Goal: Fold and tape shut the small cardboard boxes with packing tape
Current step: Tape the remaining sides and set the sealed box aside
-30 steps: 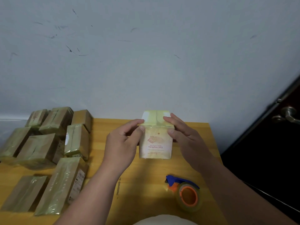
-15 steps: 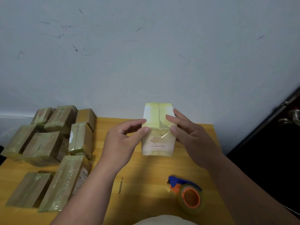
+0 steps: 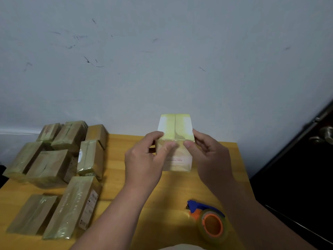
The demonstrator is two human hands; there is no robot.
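A small pale box with a taped top seam and red print on its front stands on the wooden table, tilted toward me. My left hand holds its left side, thumb pressing the tape on the front face. My right hand grips the right side, thumb on the same front edge. A roll of clear packing tape on an orange and blue dispenser lies on the table near my right forearm.
Several taped brown boxes lie in a cluster on the table's left part. A pale scuffed wall rises behind the table. At the right is a dark door with a metal handle.
Both hands have closed further onto the box, thumbs sliding to meet on the front edge. The box has tipped more toward me and its top shows more.
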